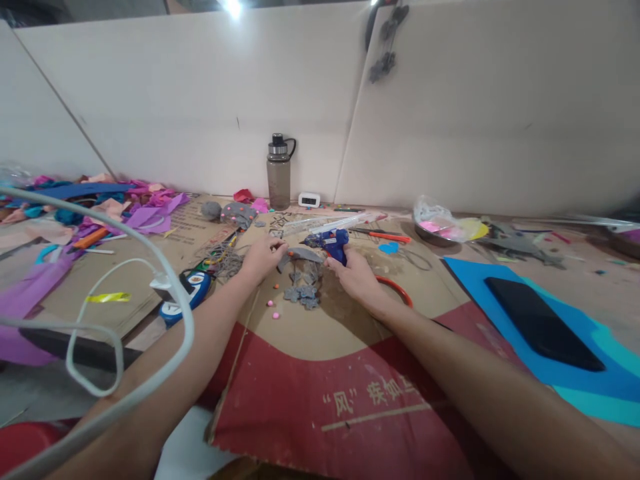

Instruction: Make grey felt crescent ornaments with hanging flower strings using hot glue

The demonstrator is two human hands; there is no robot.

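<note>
My right hand [356,272] is wrapped round a blue glue gun [338,245], whose nozzle points left. My left hand [265,257] has its fingertips curled together at the left end of a grey curved piece [307,255]; whether they grip it is too small to tell. Grey flower-like pieces [303,295] lie just below the curved piece on the cardboard [320,340]. Two pink beads [273,310] and an orange one [276,286] are beside them.
Behind stand a bottle [279,175] and a small white clock [309,199]. A blue tape measure [186,297] lies left, near a white cable [185,287]. A black phone [544,323] rests on blue sheets at right. Colourful scraps [107,207] fill the far left.
</note>
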